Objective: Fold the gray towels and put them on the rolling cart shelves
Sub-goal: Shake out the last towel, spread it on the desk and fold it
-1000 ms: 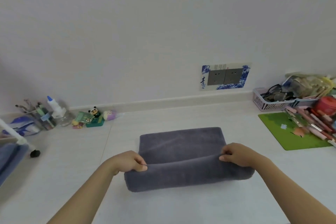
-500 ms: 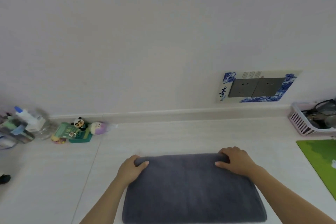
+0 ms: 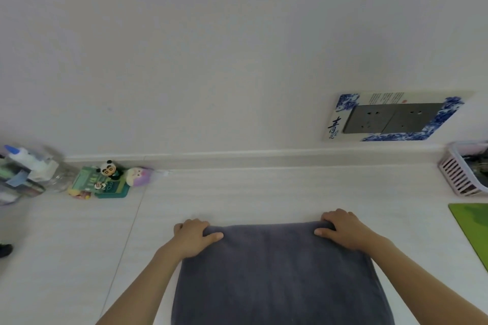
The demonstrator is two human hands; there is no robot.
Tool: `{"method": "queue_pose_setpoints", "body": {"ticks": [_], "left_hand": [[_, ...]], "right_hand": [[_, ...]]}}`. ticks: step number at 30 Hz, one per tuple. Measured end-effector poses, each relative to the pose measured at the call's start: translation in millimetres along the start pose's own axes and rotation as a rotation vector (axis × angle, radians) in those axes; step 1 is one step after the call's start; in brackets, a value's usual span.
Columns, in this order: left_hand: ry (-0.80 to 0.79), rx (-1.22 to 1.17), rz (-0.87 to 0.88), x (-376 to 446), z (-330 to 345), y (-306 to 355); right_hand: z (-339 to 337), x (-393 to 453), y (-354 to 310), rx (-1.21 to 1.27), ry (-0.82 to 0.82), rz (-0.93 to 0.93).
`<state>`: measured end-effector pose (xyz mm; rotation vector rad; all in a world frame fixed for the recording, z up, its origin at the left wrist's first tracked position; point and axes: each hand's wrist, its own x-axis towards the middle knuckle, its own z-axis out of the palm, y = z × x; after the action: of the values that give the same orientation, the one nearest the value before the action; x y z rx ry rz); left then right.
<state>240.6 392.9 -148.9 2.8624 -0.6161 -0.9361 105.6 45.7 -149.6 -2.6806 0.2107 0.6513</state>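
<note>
Gray towel (image 3: pixel 277 272) soft, floppy, light; folded on tabletop (image 3: pixel 250 192). Left hand (image 3: pixel 191 237), right hand (image 3: pixel 343 229) fingers curled gripping towel's far corners. Hold corners, support underneath.

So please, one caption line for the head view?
Left hand and right hand grip the far corners of a folded gray towel on the table.

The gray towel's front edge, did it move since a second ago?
Yes. The gray fluffy towel had its near edge carried away from the person toward the white wall baseboard; both the left hand and right hand now grip it at the far edge.
</note>
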Motion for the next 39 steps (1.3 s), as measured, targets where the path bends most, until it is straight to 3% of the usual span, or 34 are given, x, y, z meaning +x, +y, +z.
{"method": "queue_pose_setpoints", "body": {"ticks": [5, 9, 11, 13, 16, 22, 26, 29, 31, 35, 39], "left_hand": [[0.038, -0.372, -0.018, -13.2, -27.0, -3.3], [0.342, -0.435, 0.105, -38.3, -75.8, -1.1], [0.537, -0.394, 0.213, -53.0, -90.6, -3.8], [0.677, -0.307, 0.304, -67.4, -90.6, -11.1], [0.699, -0.178, 0.379, -79.4, -60.4, -26.5], [0.374, 0.092, 0.412, -89.2, 38.4, -57.9], [0.512, 0.032, 0.434, -95.6, 33.0, -49.8], [0.638, -0.102, 0.429, -85.4, 25.4, -27.4], [0.567, -0.108, 0.414, -74.3, 25.6, -6.3], [0.324, 0.139, 0.323, -60.9, 59.7, 14.7], [0.381, 0.11, 0.157, -65.5, 92.3, -13.8]], "right_hand": [[-27.0, -12.1, -7.2, 0.276, 0.105, 0.012], [-62.2, -26.4, -28.9, 0.186, 0.446, -0.081], [-68.4, -36.1, -39.2, 0.087, 0.667, -0.171], [-61.2, -48.1, -43.5, -0.001, 0.768, -0.251], [-26.6, -63.9, -46.2, -0.115, 0.708, -0.255], [55.7, -91.0, -60.3, -0.135, 0.315, -0.027], [62.2, -102.1, -75.9, -0.111, 0.357, 0.111], [63.1, -89.5, -92.7, -0.039, 0.487, 0.07], [63.7, -75.1, -112.5, -0.006, 0.477, 0.041], [92.0, -50.6, -132.9, -0.068, 0.338, 0.053], [125.8, -55.4, -113.7, -0.098, 0.415, 0.228]]}}
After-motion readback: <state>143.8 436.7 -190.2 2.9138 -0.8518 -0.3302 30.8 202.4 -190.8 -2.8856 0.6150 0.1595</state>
